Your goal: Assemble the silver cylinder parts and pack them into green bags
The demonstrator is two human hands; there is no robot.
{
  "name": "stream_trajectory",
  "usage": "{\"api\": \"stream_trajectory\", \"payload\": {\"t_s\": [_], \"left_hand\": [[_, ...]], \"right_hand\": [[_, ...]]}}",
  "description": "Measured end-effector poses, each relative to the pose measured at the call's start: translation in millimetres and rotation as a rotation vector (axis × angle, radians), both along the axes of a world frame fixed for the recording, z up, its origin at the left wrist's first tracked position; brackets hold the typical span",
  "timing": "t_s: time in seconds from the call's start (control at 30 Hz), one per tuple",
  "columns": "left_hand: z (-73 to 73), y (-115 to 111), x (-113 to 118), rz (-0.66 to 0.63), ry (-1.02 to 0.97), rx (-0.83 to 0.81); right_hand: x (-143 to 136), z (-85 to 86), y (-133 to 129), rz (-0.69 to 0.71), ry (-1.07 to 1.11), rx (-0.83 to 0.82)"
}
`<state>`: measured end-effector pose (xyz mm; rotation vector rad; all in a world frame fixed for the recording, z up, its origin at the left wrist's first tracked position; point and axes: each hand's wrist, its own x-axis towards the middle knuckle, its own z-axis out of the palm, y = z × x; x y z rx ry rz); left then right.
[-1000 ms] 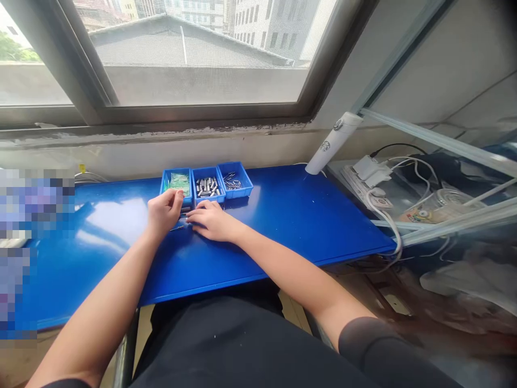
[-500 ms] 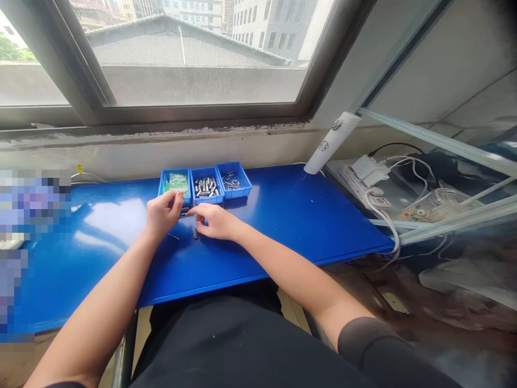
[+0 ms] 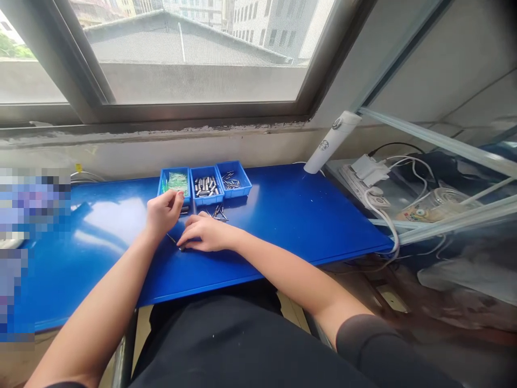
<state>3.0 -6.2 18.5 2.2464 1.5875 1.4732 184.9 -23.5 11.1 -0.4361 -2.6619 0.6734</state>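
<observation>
my right hand (image 3: 205, 237) now lies flat, fingertips pressed on a small dark pin (image 3: 181, 248) on the blue table (image 3: 283, 215), shifted leftward | my left hand (image 3: 161, 212) stays curled; what it pinches I cannot tell | loose pins (image 3: 220, 213) now uncovered before the middle bin (image 3: 205, 187)

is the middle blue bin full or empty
Neither: the middle blue bin is partly filled. A loose layer of small dark and silvery cylinders covers its floor, well below the rim. What they are is too small to tell.
</observation>
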Motion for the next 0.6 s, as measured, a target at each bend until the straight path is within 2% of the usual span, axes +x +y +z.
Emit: {"api": "stream_trajectory", "payload": {"t_s": [0.1, 0.23, 0.4, 0.5, 0.6], "left_hand": [[0.7, -0.2, -0.1, -0.002, 0.004, 0.002], [1.2, -1.3, -1.6, -0.016, -0.007, -0.012], [-0.1, -2.7, -3.5, -0.173, 0.024, -0.037], [-1.7, -3.0, -2.5, -0.265, 0.093, -0.056], [-3.7, -2.6, 0.1, -0.315, 0.165, -0.034]], "right_hand": [[2.9, -4.3, 7.5, -0.097, 0.107, -0.053], [7.8, -5.2, 15.3, -0.316, 0.376, -0.272], [9.9, -0.8, 20.6, -0.575, 0.62, -0.394], [9.7, -3.2, 25.2, -0.651, 0.695, -0.427], [8.5, -8.0, 28.7, -0.654, 0.729, -0.476]]}}
